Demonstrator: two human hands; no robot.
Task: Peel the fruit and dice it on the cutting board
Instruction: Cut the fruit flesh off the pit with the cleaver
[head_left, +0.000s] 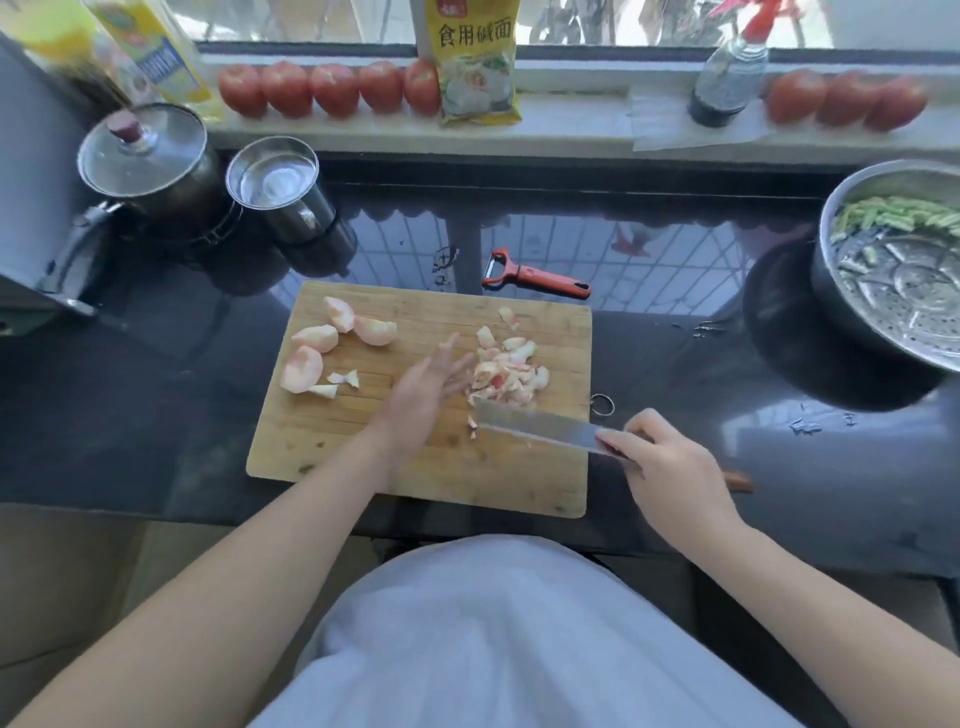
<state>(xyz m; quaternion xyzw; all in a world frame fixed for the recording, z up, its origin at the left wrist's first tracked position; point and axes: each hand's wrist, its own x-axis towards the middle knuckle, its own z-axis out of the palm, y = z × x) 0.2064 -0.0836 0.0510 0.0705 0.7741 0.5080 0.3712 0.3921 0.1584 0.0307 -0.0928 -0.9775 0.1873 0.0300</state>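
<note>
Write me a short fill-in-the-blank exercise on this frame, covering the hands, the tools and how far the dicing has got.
1. The right hand grips the ____, whose blade lies beside the diced pile.
2. The left hand holds nothing; its fingers are ____.
3. The red peeler lies on the ____, behind the cutting board.
4. The large peeled pieces lie on the board's ____ side.

Missing words: knife; straight; counter; left

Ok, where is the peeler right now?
In the head view the peeler lies on the dark counter just beyond the far right corner of the cutting board, untouched by either hand.
</note>
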